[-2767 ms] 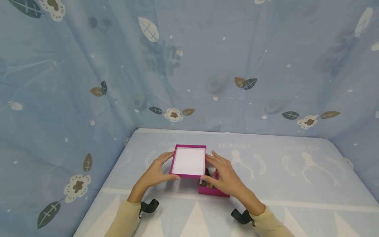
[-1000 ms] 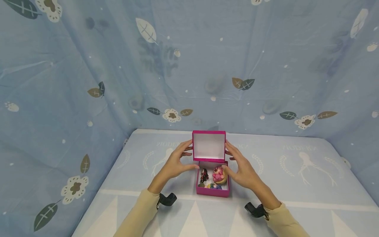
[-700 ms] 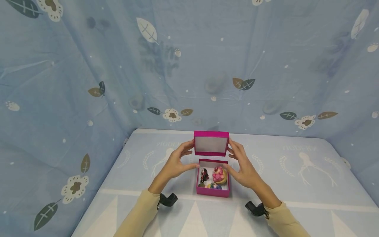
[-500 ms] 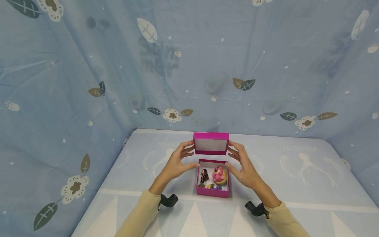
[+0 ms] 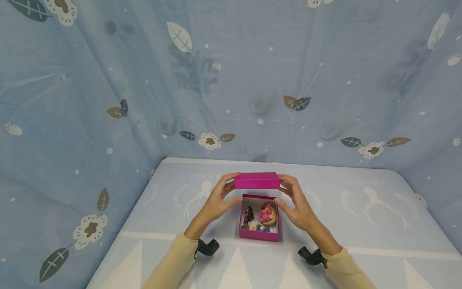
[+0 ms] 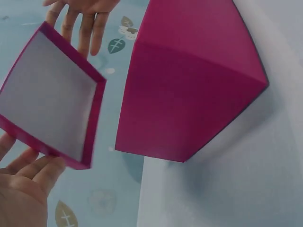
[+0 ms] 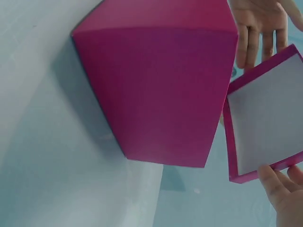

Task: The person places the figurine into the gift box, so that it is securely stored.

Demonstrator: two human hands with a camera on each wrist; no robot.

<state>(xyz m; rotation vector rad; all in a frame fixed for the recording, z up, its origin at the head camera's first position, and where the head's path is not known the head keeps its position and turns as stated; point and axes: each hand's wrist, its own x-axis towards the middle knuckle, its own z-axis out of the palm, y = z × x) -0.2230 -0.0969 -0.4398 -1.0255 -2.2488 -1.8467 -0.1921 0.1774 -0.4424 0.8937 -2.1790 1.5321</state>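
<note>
A magenta box lid (image 5: 257,181) with a pale inside hangs tilted just above and behind the open magenta box (image 5: 259,234). My left hand (image 5: 216,202) holds the lid's left side with its fingers, while my right hand (image 5: 298,204) holds the right side. Both thumbs are spread away from the lid, near the box's top corners. Inside the box sit a pink bear figurine (image 5: 265,214) with a yellow part, a dark figurine (image 5: 249,215) with red on it, and small colourful figures (image 5: 260,227) along the front. In the left wrist view, fingertips meet opposite edges of the lid (image 6: 52,94).
The box stands on a light blue table (image 5: 335,224) with white patterns. A blue patterned cloth (image 5: 231,88) hangs behind the table and on the left. A dark wrist camera (image 5: 208,247) is on the left wrist, and another camera (image 5: 310,256) on the right.
The lid has gone from left of the box to behind and over it, then tipped forward and lowered, so its white inside no longer shows in the head view. The box's contents have come into view.
</note>
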